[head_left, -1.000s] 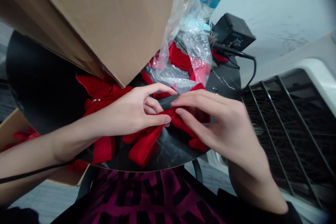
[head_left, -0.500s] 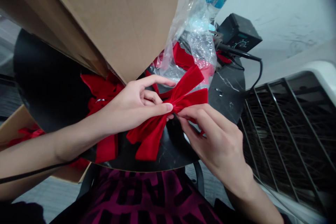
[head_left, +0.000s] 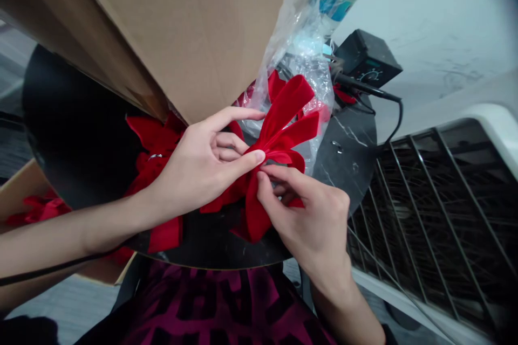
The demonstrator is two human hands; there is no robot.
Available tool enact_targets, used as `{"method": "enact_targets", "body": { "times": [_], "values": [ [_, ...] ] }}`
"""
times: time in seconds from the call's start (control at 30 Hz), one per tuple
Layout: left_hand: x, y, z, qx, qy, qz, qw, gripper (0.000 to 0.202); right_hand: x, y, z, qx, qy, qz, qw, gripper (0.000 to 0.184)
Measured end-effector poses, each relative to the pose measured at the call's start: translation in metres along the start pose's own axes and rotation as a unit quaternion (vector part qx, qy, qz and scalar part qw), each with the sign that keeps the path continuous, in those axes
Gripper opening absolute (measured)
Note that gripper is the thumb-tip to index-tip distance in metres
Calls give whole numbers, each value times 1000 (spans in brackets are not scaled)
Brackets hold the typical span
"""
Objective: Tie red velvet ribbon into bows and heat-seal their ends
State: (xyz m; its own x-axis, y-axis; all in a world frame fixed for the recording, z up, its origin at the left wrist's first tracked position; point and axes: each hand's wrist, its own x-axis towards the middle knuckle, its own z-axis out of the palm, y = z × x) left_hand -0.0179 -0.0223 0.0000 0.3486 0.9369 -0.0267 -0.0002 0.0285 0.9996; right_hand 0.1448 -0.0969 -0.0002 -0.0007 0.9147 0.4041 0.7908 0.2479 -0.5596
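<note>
A red velvet ribbon bow [head_left: 285, 105] is held above the round black table, its loops fanned up and to the right and its lower part hanging down. My left hand [head_left: 206, 156] pinches the gathered middle, thumb on top and index finger stretched along the back. Just below the thumb, my right hand [head_left: 307, 205] is closed at the same middle, thumb and index fingertip pressed together on the ribbon. Its other fingers are curled and partly hidden. More red bows [head_left: 156, 143] lie on the table behind my left wrist.
A large cardboard box [head_left: 202, 27] stands at the back of the table [head_left: 343, 135]. Clear plastic wrap [head_left: 311, 75], a bottle [head_left: 335, 0] and a black device with a dial and cable [head_left: 368, 59] are at the back right. A heater with a wire grille [head_left: 429, 215] stands at right.
The bow has turned, its upper loops now rising steeper and its lower part swung right. My right hand has moved left, closer to the left thumb.
</note>
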Motion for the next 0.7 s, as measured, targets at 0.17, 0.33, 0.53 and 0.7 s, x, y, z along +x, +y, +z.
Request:
{"method": "enact_targets", "body": {
  "times": [0.17,0.33,0.53,0.7],
  "values": [
    [2,-4,-3,-79,-42,3,996,36,3,3,5,-6,8,33,999,8],
    [1,-5,-2,-33,-30,20,999,13,-6,2,18,42,0,105,994,9],
    [3,0,-2,34,-46,-34,998,7,-5,27,-20,237,-137,232,933,15],
    [5,6,-5,40,-76,-68,994,11,59,128,-53,250,128,270,921,22]
  ]
}}
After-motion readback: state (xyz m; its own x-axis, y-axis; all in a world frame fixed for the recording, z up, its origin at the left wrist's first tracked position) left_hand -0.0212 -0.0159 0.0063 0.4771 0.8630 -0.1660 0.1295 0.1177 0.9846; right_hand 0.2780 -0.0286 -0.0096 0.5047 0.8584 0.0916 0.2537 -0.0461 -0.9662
